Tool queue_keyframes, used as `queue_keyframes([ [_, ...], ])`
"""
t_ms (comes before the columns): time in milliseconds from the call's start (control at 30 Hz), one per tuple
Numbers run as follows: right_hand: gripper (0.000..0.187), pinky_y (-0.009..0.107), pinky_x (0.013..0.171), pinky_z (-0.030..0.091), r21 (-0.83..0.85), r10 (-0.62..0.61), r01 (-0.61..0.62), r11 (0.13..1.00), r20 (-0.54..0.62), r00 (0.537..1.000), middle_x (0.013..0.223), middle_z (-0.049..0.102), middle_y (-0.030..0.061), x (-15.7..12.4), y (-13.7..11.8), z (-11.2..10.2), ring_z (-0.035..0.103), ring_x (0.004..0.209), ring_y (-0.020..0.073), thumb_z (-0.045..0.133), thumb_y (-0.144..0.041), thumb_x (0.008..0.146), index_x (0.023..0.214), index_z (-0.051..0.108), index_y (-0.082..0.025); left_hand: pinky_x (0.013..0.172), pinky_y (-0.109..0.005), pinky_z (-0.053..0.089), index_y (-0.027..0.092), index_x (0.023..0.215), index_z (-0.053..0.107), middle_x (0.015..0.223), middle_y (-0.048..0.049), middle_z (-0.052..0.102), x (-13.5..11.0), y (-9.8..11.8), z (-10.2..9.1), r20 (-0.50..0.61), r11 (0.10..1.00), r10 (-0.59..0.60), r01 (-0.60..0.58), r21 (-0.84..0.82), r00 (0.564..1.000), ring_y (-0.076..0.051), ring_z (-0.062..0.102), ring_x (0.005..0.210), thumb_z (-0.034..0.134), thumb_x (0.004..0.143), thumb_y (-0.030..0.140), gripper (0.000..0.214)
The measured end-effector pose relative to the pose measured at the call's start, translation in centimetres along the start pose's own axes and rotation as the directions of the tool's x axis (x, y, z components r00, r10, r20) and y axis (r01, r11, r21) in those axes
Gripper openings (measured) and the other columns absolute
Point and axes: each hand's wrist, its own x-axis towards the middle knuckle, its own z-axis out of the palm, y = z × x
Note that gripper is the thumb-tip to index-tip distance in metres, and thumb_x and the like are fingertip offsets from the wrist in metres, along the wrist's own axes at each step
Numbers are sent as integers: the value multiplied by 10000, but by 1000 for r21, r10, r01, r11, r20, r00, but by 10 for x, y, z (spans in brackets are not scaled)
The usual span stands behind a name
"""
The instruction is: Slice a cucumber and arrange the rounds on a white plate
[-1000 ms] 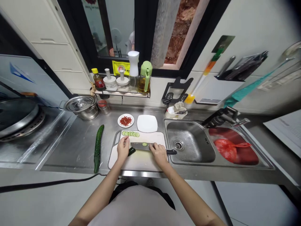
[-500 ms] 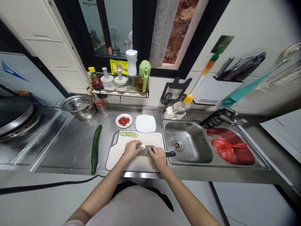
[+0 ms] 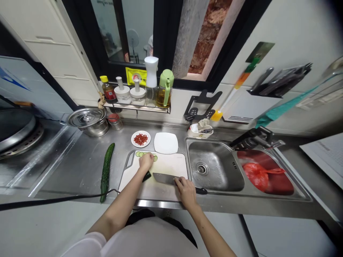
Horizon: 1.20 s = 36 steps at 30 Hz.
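My right hand (image 3: 185, 190) grips the black handle of a cleaver (image 3: 163, 177) whose blade lies flat on the white cutting board (image 3: 171, 164). My left hand (image 3: 146, 160) reaches to the board's far edge, fingers bent down onto the row of cucumber slices (image 3: 139, 154). A dark cucumber end piece (image 3: 147, 176) lies on the board just below my left wrist. A whole cucumber (image 3: 106, 170) rests on the steel counter to the left of the board.
Behind the board stand a small plate of chopped red chili (image 3: 140, 139) and a bare white square plate (image 3: 165, 142). A sink (image 3: 214, 167) lies to the right, with a red bag (image 3: 257, 171) in the further basin. A lidded pot (image 3: 87, 120) sits at the left. A black cable (image 3: 53, 200) runs along the counter's front edge.
My left hand went from the cucumber piece to the blade, where a slice lay, then up to the row of slices. The cleaver and my right hand moved a little toward me.
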Motion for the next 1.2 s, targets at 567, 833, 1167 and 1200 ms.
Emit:
queue_keyframes([
  [567,317,291,720,329,72,40,-41,997,12,999,965,614,62,1,1,2,502,801,171,470,-154,901,1164,628,-230,862,-378,371,217,903,699,967,-109,701,23,9,18,-67,977,123,-109,184,990,-264,602,978,514,852,275,200],
  [833,340,270,713,382,265,238,-259,929,109,965,910,629,73,11,-4,2,568,759,165,324,-254,980,1053,643,-160,824,-316,402,245,959,688,964,-60,699,11,-4,1,-156,997,40,-49,-54,987,-217,601,937,509,866,306,211],
  [1167,387,257,684,371,386,289,-364,847,239,927,846,651,81,28,-15,-8,598,762,176,287,-324,972,892,631,-166,765,-275,460,210,968,677,922,-41,681,-39,-61,-12,-278,960,31,-106,-258,960,-164,608,783,500,862,301,225],
  [1200,377,256,670,363,384,294,-378,842,261,919,819,655,77,29,-17,-8,597,750,177,294,-326,968,880,626,-170,768,-276,467,213,958,676,926,-39,683,-46,-66,-10,-278,959,40,-114,-257,960,-161,608,773,502,861,303,219],
])
